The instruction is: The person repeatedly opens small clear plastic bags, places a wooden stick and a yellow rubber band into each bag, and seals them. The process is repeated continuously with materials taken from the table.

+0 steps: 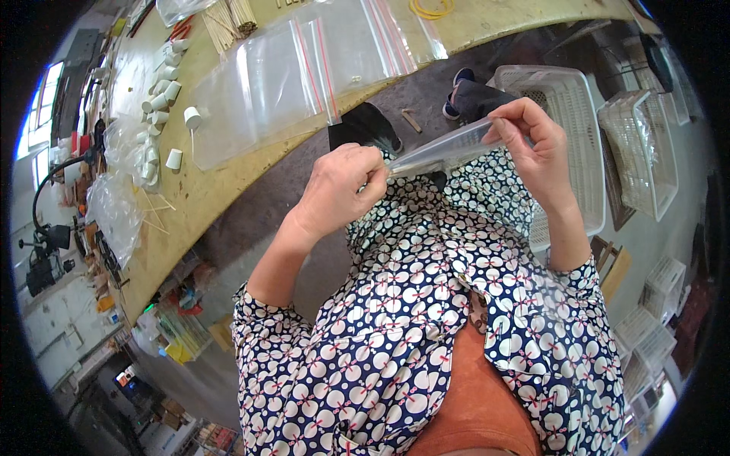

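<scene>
Plastic bag (456,150), seemingly, between fingers (522,112)

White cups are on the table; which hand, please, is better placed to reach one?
The left hand seems better placed, being nearer the white cups than the right hand; both grip a clear plastic bag.

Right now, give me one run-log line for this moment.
left hand: gripping clear bag | right hand: pinching bag's other end | bag: between hands, off table | table: flat clear bags, white cup-shaped pieces

A workshop, judging by the worktable (186,209) (dotted with small white cups (174,159)) and plastic crates (595,167).
</scene>
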Available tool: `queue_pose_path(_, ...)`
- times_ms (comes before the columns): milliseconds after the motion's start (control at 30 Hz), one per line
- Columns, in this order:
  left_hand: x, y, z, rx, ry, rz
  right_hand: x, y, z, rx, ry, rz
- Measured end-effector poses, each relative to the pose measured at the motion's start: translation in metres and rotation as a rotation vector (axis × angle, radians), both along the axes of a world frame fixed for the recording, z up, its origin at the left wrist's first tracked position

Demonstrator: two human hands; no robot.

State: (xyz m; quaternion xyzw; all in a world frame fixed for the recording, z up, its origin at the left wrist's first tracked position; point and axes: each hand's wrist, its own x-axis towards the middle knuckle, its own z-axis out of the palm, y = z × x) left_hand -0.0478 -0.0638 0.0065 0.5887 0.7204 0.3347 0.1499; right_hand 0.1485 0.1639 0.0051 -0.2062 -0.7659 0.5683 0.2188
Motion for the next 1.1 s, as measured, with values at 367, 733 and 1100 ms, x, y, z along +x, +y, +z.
queue_pose_path(367, 0.009, 0.003, 0.003, 0.154, -0.284, 0.193, 0.02, 0.035, 0.012, -0.219, 0.12, -0.196)
queue_pose_path(733, -0.079, -0.007, 0.021, 0.121, 0.548, 0.719, 0.229, 0.182, -0.092, -0.165, -0.002, -0.702)
queue_pose_path(1100, -0.104, -0.013, 0.003, 0.256, 0.068, 0.825, 0.29, 0.158, -0.31, 0.17, -0.576, -0.636)
